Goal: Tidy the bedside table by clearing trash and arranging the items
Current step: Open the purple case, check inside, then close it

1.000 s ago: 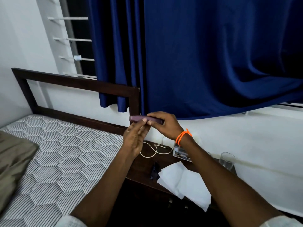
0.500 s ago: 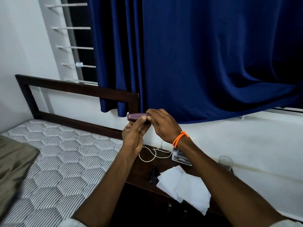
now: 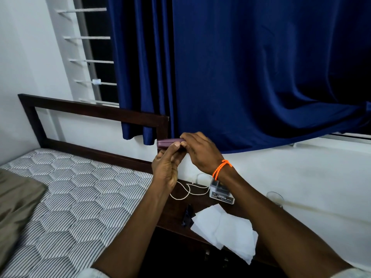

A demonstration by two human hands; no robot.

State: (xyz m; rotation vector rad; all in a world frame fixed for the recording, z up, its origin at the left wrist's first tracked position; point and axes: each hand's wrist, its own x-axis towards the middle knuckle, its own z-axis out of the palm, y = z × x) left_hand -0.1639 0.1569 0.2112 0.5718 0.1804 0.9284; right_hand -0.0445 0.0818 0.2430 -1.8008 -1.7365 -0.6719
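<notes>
- Fingers (image 3: 176,146) of left hand (image 3: 165,167) and right hand (image 3: 200,150) pinch a purple case (image 3: 167,143) between them, held up in the air above the bedside table (image 3: 174,209).
- On the table: white cable (image 3: 188,190), small box (image 3: 220,192), white paper (image 3: 226,227), dark wrapper (image 3: 187,216), glass (image 3: 274,198).
- Orange bracelet (image 3: 221,168) on right wrist.

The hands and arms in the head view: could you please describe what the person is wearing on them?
The right hand has an orange braided cord bracelet tied round its wrist. The left hand wears nothing on wrist or fingers. Both forearms are bare, and pale, light-coloured sleeve edges show only at the bottom of the frame, near the elbows. No watch, ring or glove is visible.
</notes>
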